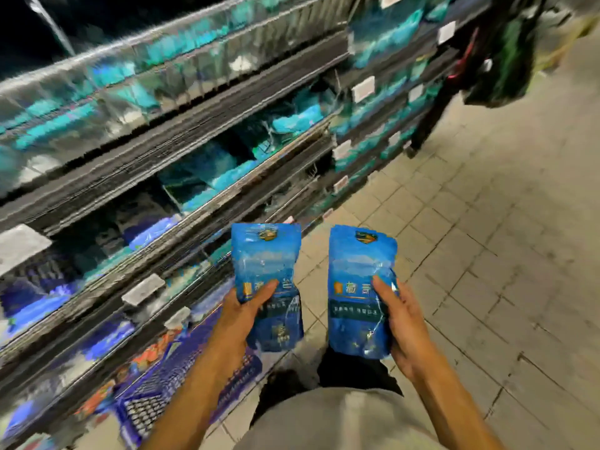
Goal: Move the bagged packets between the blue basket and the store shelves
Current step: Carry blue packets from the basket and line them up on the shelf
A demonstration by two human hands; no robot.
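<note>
I hold two blue bagged packets upright in front of me, above the tiled floor. My left hand (242, 315) grips the lower half of the left packet (264, 264), thumb across its front. The right packet (360, 271) sits in my right hand (406, 323), thumb on its front too. The blue basket (152, 404) stands on the floor at the lower left, below my left forearm; its inside is blurred. The store shelves (181, 147) run along the left, stocked with teal and blue packets, all blurred by motion.
White price tags (363, 88) hang on the shelf edges. A person in dark clothes (431, 115) stands at the far end of the aisle, with dark hanging goods (506, 50) beside them. Beige floor tiles (487, 254) fill the right side.
</note>
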